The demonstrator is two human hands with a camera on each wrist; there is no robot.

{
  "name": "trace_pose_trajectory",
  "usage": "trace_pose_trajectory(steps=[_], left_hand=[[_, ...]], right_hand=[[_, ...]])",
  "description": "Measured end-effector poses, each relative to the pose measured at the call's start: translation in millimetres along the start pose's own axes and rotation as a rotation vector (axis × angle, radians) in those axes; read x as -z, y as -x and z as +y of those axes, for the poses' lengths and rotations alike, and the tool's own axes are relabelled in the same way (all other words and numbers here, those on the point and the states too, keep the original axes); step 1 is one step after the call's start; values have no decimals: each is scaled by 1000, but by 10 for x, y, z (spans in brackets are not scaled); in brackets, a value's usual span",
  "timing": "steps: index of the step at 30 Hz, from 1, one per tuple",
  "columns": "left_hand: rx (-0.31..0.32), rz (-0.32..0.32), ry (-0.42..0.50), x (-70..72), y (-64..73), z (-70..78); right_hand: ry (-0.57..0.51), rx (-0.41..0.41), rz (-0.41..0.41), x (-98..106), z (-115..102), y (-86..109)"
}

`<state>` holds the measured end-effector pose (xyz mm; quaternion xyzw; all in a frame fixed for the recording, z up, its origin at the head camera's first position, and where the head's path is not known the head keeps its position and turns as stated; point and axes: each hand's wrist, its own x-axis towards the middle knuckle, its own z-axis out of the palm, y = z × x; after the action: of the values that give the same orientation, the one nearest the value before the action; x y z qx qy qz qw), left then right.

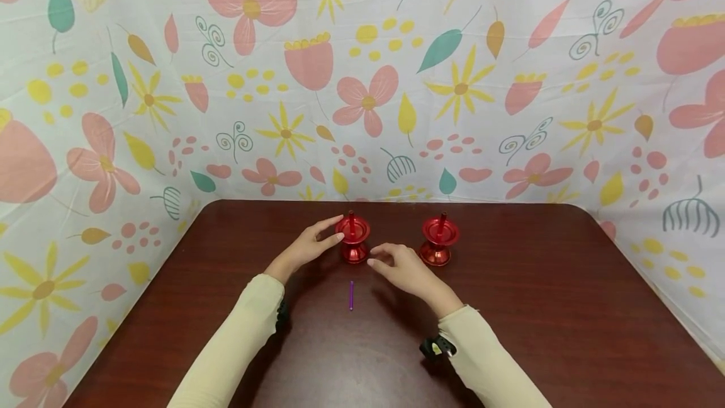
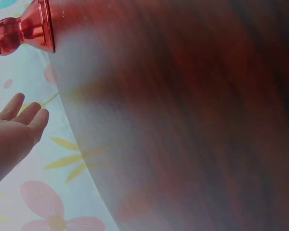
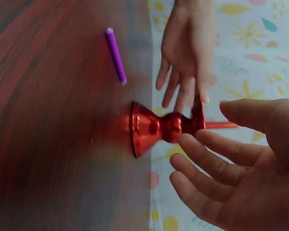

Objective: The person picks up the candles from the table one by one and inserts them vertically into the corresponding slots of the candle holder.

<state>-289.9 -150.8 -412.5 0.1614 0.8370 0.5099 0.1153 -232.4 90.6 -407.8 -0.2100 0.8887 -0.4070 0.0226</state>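
Observation:
A shiny red candle holder (image 1: 355, 252), with a wide dish and an upright red stem (image 1: 352, 224), stands between both hands. From its left side my left hand (image 1: 313, 242) reaches in with extended fingers, the fingertips right at the dish rim. My right hand (image 1: 409, 269) is on the other side, fingers loosely bent, its tips close beside the holder's waist. In the right wrist view the right palm (image 3: 260, 178) faces the candle holder (image 3: 173, 127) with nothing gripped. A short purple stick (image 1: 351, 296) lies on the table in front of the holder.
A second, matching red candle holder (image 1: 437, 249) stands to the right, just behind my right hand. The dark brown table (image 1: 538, 307) has rounded far corners. A flower-patterned cloth (image 1: 368, 162) hangs along its back and sides.

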Motion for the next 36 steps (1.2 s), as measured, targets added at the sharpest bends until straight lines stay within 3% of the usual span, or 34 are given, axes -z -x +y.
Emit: trace_pose_trajectory(steps=[5, 12, 23, 36], left_hand=[[-21, 4, -7, 2, 85, 121], [-28, -10, -13, 15, 82, 126], [-26, -1, -37, 16, 82, 127], [-26, 19, -37, -9, 71, 122]], right_hand=[[22, -38, -28, -126, -54, -64], [64, -36, -75, -308, -103, -105], [462, 19, -39, -547, -162, -71], [572, 18, -45, -604, -174, -81]])
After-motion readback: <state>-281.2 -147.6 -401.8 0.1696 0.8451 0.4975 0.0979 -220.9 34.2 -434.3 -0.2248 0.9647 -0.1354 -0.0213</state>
